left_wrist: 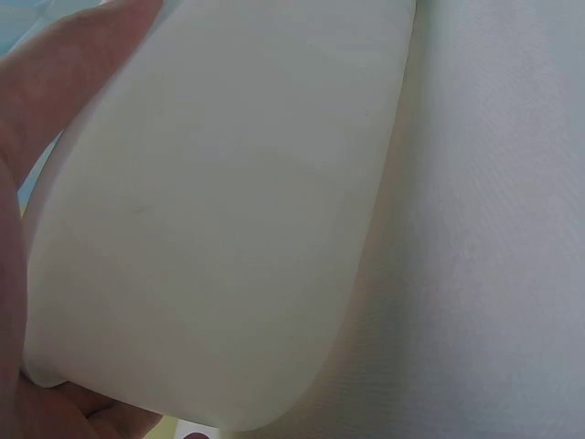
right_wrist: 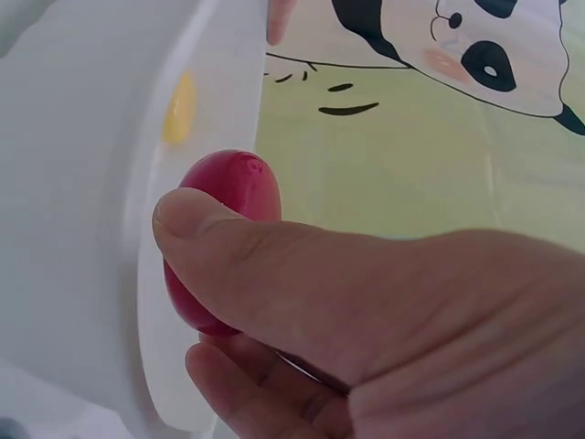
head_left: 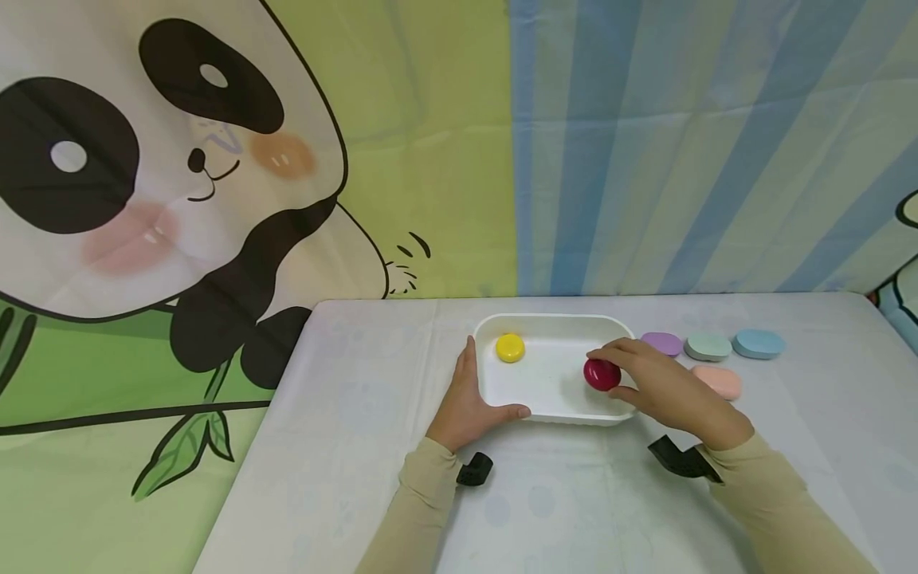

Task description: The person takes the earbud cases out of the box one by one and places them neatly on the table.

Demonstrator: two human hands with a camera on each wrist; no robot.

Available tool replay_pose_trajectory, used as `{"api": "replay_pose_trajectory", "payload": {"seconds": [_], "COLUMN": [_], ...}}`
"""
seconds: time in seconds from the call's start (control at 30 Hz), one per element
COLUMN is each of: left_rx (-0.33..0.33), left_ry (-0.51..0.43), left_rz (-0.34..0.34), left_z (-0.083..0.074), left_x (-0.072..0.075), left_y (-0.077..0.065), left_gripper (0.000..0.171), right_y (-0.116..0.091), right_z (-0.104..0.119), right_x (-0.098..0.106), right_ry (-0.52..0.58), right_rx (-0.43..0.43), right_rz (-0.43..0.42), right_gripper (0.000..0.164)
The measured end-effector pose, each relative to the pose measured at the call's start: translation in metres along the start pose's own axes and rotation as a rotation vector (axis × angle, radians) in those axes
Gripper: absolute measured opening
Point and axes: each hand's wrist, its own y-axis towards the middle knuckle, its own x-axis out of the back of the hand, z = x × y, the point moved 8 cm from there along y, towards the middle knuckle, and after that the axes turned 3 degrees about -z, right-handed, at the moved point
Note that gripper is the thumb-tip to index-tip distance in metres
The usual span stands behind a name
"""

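Observation:
My right hand (head_left: 663, 388) pinches a glossy red rounded disc (head_left: 601, 375) between thumb and fingers, over the right part of a white rectangular tray (head_left: 552, 399). In the right wrist view the thumb lies across the face of the red disc (right_wrist: 239, 187), with fingers behind it. My left hand (head_left: 469, 406) holds the near left corner of the tray, thumb along the front rim and fingers up the left side. The left wrist view shows the tray's outer wall (left_wrist: 210, 201) close up. A yellow round disc (head_left: 510, 347) lies inside the tray, at its left end.
Right of the tray lie several pastel oval pieces: purple (head_left: 663, 344), mint green (head_left: 708, 347), blue (head_left: 759, 344) and peach (head_left: 719, 382). A white cloth covers the table (head_left: 545, 510). Behind its far edge hangs a panda-printed curtain (head_left: 430, 159).

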Motion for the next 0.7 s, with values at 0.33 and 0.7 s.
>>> {"api": "replay_pose_trajectory", "payload": {"seconds": [0.33,0.7], "left_rx": [0.015,0.005], "left_ry": [0.0,0.0], "left_rz": [0.006,-0.004], "left_z": [0.0,0.002], "left_x": [0.0,-0.001], "left_y": [-0.002,0.0], "left_gripper": [0.144,0.143], "right_y": [-0.016,-0.036], "right_z": [-0.005,-0.018], "right_x": [0.012,0.025], "right_ry": [-0.001,-0.042], "right_rx": [-0.028,-0.025], "right_rz": [-0.05,-0.169], "right_gripper": [0.054,0.057]}}
